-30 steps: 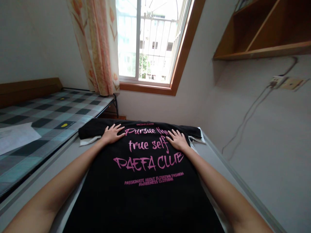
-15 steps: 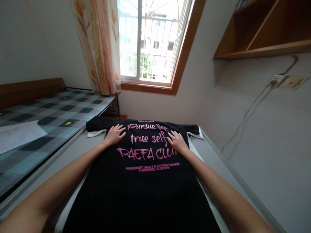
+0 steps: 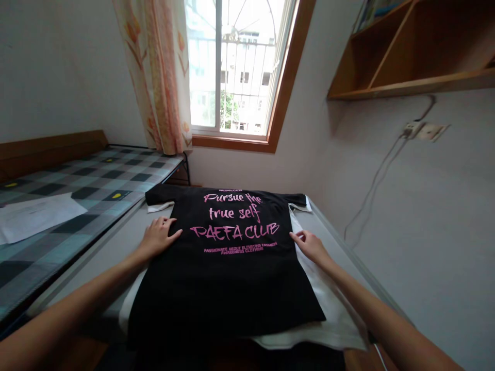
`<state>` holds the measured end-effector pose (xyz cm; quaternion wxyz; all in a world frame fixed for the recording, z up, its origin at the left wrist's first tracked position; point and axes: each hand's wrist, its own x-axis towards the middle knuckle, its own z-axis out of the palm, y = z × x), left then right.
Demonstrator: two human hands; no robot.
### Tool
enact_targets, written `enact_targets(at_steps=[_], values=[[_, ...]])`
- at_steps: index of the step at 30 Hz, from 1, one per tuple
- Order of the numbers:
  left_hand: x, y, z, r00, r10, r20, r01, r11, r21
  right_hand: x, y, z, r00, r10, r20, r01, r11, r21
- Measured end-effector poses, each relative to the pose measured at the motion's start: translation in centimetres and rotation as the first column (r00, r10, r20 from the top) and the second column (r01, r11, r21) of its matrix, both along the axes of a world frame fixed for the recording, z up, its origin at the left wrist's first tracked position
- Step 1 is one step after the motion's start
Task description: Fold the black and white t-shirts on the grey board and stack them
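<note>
A black T-shirt with pink lettering lies spread out, print side up, on top of a white garment that shows along its sides and hem. At the shirt's left edge rests my left hand, thumb and forefinger apart on the black cloth, holding nothing. On the opposite side, my right hand has its thumb and forefinger drawn together at the black shirt's edge, above the white cloth. Both sleeves of the black shirt stretch out sideways at the far end.
The clothes lie on a grey board-like surface. To the left is a bed with a checked cover and paper sheets on it. A window and curtain are ahead; a wooden shelf hangs on the right wall.
Both hands have left the printed chest area and come back toward me and outward to the shirt's side edges. My view has shifted, so the shirt's hem now shows.
</note>
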<state>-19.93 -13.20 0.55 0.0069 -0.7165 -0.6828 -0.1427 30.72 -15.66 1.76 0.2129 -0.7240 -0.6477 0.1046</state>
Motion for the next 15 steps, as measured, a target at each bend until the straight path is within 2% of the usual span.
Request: enact_targets(at_steps=[2,3,6,9,11,13,15], values=[[-0.4,-0.9,0.3,0.992,0.128,0.013,-0.127,0.991,-0.037,0.7,-0.3,0.2,0.995,0.017,-0.101,-0.028,0.994,-0.107],[-0.6,-1.2,0.5,0.987,0.153,0.038,-0.151,0.987,-0.063,0.8,-0.4,0.4,0.987,0.053,-0.151,-0.071,0.991,-0.115],[-0.9,-1.4,1.1,0.977,0.144,0.158,-0.126,0.984,-0.123,0.2,-0.4,0.8,0.949,0.138,-0.282,-0.166,0.983,-0.079],[-1.0,-1.1,1.7,0.957,0.102,0.273,-0.064,0.987,-0.145,-1.0,-0.7,1.6,0.884,0.109,-0.454,-0.154,0.986,-0.064],[-1.1,-0.8,2.1,0.936,0.083,0.343,-0.036,0.989,-0.143,-1.6,-1.1,2.3,0.77,0.044,-0.636,-0.135,0.986,-0.095],[-1.2,-0.6,2.3,0.905,0.074,0.419,-0.017,0.99,-0.139,-1.9,-1.6,3.0,0.611,-0.059,-0.789,-0.137,0.974,-0.179],[-1.4,-0.7,2.5,0.875,0.079,0.478,-0.005,0.988,-0.154,-1.8,-2.3,3.7,0.503,-0.173,-0.847,-0.148,0.948,-0.282]])
